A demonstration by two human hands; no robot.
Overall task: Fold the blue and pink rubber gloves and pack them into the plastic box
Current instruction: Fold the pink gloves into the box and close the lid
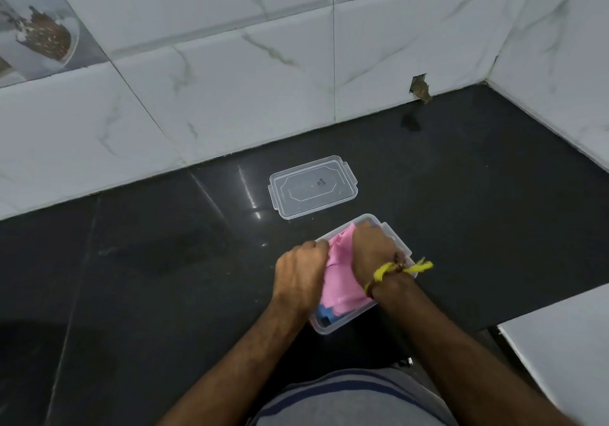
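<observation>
Open counter (148, 277) left of left hand (298, 275); lid (313, 187) just beyond right hand (374, 249), wall (230, 79) behind it; box (400, 242) rim close around both.

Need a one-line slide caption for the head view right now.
Both hands, left and right, press the pink glove over the blue glove in the plastic box; lid lies apart.
</observation>
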